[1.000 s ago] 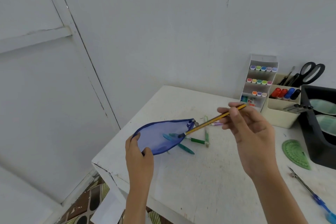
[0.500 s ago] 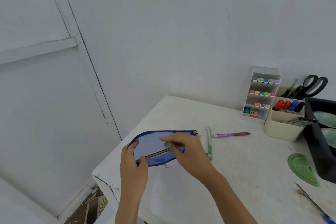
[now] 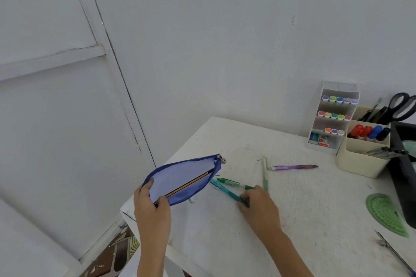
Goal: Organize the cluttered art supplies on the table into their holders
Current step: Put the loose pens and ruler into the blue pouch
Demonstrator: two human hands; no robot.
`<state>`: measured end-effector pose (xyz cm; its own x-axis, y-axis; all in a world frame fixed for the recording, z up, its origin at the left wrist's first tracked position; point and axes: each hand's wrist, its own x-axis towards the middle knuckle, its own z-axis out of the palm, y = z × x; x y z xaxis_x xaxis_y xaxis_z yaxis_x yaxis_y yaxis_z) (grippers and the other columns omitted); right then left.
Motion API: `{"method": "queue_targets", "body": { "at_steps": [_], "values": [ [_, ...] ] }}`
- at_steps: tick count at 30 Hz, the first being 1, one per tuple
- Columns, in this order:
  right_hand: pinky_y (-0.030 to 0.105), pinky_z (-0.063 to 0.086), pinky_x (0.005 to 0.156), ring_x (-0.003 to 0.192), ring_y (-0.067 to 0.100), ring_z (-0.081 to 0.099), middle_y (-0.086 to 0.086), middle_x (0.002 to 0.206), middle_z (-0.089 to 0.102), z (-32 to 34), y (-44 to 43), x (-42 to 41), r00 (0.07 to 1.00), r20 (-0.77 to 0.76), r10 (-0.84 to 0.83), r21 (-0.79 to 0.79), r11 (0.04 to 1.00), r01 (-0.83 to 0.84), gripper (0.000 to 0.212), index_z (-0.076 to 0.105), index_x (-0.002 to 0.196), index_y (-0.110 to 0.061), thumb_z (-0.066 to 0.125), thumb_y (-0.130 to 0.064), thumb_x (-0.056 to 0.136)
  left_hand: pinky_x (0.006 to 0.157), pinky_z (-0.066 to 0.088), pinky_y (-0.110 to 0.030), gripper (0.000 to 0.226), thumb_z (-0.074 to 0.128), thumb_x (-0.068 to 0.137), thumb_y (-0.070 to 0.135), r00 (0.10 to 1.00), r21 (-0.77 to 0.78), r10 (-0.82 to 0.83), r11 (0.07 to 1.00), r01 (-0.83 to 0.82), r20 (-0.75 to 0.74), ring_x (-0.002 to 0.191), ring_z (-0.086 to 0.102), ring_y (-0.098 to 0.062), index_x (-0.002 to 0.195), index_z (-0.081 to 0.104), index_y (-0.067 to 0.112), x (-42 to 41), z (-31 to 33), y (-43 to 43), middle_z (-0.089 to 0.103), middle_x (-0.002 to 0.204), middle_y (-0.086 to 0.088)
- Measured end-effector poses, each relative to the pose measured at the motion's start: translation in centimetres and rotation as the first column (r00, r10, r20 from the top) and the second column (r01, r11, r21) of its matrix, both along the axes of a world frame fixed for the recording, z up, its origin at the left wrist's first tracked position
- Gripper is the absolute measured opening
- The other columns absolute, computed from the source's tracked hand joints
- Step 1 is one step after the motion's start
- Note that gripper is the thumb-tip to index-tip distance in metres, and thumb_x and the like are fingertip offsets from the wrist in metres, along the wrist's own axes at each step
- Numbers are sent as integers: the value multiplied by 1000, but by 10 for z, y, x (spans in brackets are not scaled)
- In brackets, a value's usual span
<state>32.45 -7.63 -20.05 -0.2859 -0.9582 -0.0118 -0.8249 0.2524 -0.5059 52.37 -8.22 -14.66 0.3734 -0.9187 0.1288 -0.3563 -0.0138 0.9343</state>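
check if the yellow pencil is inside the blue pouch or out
Inside. The yellow pencil shows through the translucent blue pouch, lying diagonally within its outline; the left hand grips the pouch's near end.

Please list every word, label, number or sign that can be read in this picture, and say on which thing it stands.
No text here can be read with certainty.
On the green protractor: scale marks, too small to read.
On the small packets in the white marker rack: printed labels, blurred.
On the green pen: a white label, blurred.
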Motion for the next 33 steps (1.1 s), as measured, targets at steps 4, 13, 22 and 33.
{"method": "queue_targets", "body": {
  "at_steps": [4,13,22,33],
  "values": [
    [15,48,66,79,12,57,-2,89,61,9,1,-8,944,329,-18,-228,969,98,11,63,89,-22,69,-16,83,97,41,-41,44,44,91,-5,999,3,41,999,-41,28,119,44,-30,133,44,6,-1,-2,0,43,135,-13],
    [27,57,73,85,22,68,11,91,70,113,18,5,447,771,453,-621,692,369,16,62,101,-5,61,-3,85,95,39,-33,46,45,90,-6,997,28,-1,1000,-1,73,122,41,-28,135,41,5,-9,-4,0,40,136,-12],
    [8,45,79,87,-5,52,4,100,68,60,-19,50,819,153,553,-640,687,-345,27,66,115,-9,58,-8,89,78,29,-16,48,43,89,-7,991,-28,-115,993,117,64,105,41,-12,135,43,7,-30,6,0,41,135,-6],
    [29,45,78,89,15,52,-3,92,56,23,-18,-22,979,200,-50,-533,832,151,30,63,106,-21,63,-4,81,83,35,-26,46,42,90,-7,998,-16,-51,999,52,22,105,39,-13,134,42,7,-14,3,-4,42,132,-10]
  ]
}}
